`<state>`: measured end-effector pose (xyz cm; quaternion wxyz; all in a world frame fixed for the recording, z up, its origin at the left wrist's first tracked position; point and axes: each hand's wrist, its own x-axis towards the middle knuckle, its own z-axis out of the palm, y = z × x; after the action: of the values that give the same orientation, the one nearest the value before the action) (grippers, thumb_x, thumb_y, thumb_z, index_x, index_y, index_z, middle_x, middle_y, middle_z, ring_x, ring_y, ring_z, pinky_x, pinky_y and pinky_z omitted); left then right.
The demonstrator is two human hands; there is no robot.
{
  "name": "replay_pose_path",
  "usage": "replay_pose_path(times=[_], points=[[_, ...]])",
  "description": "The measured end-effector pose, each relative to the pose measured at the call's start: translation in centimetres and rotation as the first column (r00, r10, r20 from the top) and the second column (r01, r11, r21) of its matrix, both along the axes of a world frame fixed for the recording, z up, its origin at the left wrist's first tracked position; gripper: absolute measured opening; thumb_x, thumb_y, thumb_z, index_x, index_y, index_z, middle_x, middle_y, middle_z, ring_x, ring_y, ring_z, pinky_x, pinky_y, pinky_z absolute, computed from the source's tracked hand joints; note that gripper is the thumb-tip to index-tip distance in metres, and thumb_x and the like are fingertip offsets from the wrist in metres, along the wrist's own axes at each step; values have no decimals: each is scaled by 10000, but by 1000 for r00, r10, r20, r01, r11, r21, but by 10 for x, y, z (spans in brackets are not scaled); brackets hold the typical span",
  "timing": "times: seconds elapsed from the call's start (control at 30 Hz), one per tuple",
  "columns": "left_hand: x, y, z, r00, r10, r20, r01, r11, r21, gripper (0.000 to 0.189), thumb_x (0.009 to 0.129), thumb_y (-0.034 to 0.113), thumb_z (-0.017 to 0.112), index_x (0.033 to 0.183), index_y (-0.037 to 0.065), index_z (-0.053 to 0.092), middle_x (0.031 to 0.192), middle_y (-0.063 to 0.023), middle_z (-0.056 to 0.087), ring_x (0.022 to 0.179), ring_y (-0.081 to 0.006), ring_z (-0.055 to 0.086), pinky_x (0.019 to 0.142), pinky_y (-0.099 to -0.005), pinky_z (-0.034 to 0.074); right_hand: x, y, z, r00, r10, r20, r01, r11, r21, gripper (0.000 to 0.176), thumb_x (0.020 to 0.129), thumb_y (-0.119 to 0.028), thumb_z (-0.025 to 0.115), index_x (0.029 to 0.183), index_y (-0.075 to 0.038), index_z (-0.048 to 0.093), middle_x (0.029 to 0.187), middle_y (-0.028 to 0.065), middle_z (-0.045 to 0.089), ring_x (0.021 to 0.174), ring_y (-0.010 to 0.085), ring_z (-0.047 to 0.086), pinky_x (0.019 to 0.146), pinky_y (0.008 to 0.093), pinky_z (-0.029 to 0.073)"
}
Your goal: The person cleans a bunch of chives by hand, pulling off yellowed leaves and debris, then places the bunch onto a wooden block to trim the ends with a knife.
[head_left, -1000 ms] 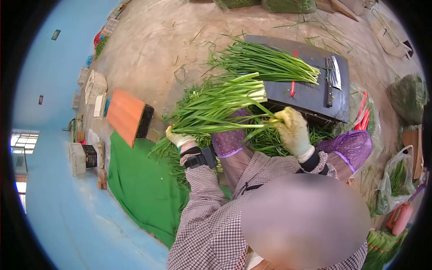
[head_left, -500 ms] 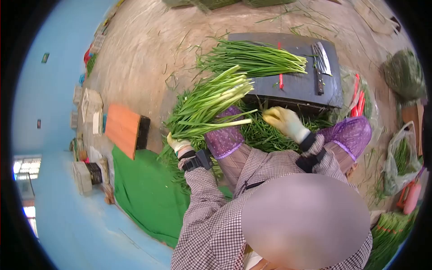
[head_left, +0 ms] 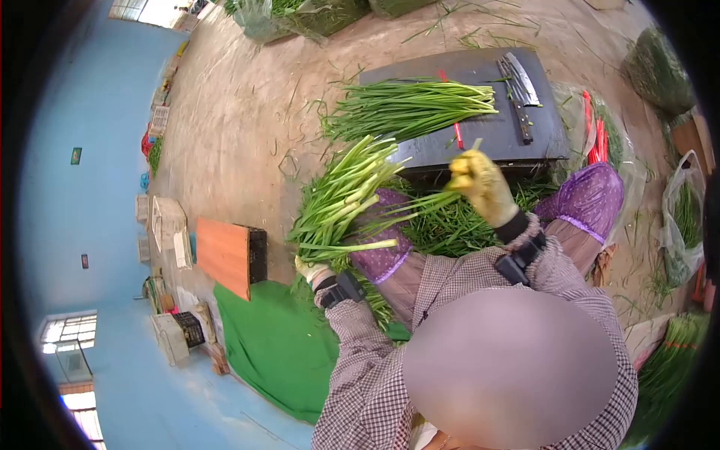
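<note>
My gloved left hand (head_left: pixel 311 270) is wrapped round the lower side of a loose bunch of green stalks (head_left: pixel 341 199), whose pale ends point up and to the right. In a yellow-stained glove, my right hand (head_left: pixel 480 184) is closed on a few stalks (head_left: pixel 427 204) that stretch from the bunch. On the dark board (head_left: pixel 420 145) lies another pile of stalks (head_left: pixel 420 105), with a red strip (head_left: pixel 458 136) partly under it. A knife (head_left: pixel 521 97) and a second blade beside it rest on the board's right side. Loose greens (head_left: pixel 450 229) fill the space between my knees.
Red strips (head_left: pixel 598 142) lie on a plastic bag at the right. Further right stand a bag of greens (head_left: pixel 684 217) and a wrapped bundle (head_left: pixel 660 71). An orange-topped box (head_left: pixel 223 255) and a green cloth (head_left: pixel 277 352) are at the left.
My right hand has risen and closed on a few stalks, drawing them away from the bunch. The bunch in my left hand has tilted more upright. The camera view has shifted.
</note>
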<state>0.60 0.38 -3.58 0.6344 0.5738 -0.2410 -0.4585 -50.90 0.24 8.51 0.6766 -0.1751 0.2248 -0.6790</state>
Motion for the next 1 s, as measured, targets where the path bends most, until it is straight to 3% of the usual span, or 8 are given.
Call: replay_pose_path(times=[0.13,0.33,0.4,0.47,0.7,0.73,0.83,1.0], points=[[61,2,-59,393,-236,889,344,934,96,511,981,426,443,1413,163,513,1481,0,497,1348,-164,468,1113,-354,384,-45,18,-3,924,-40,-381,86,991,104,223,1055,-284,483,985,-82,546,804,-21,565,513,12,315,452,180,291],[59,-1,-60,606,-323,727,300,939,168,486,971,417,488,1387,169,538,1437,-30,542,1311,-176,510,1091,-354,410,37,-17,77,611,-79,-788,-286,906,-313,318,938,-231,630,1213,-71,637,1096,121,689,996,215,666,887,326,506],[53,-7,-44,409,-386,827,225,921,319,483,952,416,534,1373,180,550,1418,-48,557,1289,-195,532,1068,-364,438,68,-41,58,333,-117,-936,-439,859,-263,371,912,-341,648,1179,-85,647,1010,157,703,931,271,684,819,338,513],[50,-13,-19,-254,-544,799,-40,832,554,478,940,404,560,1361,178,559,1393,-56,578,1271,-204,548,1046,-369,458,90,-52,68,246,11,-969,-546,828,-129,325,898,-317,671,1122,-82,666,987,138,704,891,249,679,784,336,507],[32,2,-24,-461,-389,798,-60,911,409,514,953,403,485,1390,135,521,1421,-98,540,1296,-268,510,1071,-440,421,116,-36,55,814,228,-534,-372,911,-178,145,942,-142,633,1049,-59,686,957,14,676,790,104,584,700,221,477],[30,6,-27,-468,-366,805,-48,920,390,520,955,403,474,1395,128,515,1424,-104,535,1299,-278,505,1074,-451,415,106,-36,53,691,-217,-689,-201,858,-472,149,956,-155,625,1029,-34,672,949,0,672,741,73,564,657,213,472],[27,14,-34,-487,-312,816,-18,937,348,537,960,402,442,1407,110,498,1436,-122,518,1310,-305,489,1084,-481,399,66,-31,82,920,389,-34,-391,916,-88,172,869,8,607,1029,-41,647,1004,13,640,765,101,575,644,227,483],[33,9,-38,-568,-246,785,20,950,312,567,969,401,388,1428,79,471,1456,-152,491,1327,-351,462,1102,-532,372,62,-25,76,768,-160,-620,-287,779,-557,180,855,21,606,1032,-9,617,1017,46,617,778,153,627,651,260,511]])
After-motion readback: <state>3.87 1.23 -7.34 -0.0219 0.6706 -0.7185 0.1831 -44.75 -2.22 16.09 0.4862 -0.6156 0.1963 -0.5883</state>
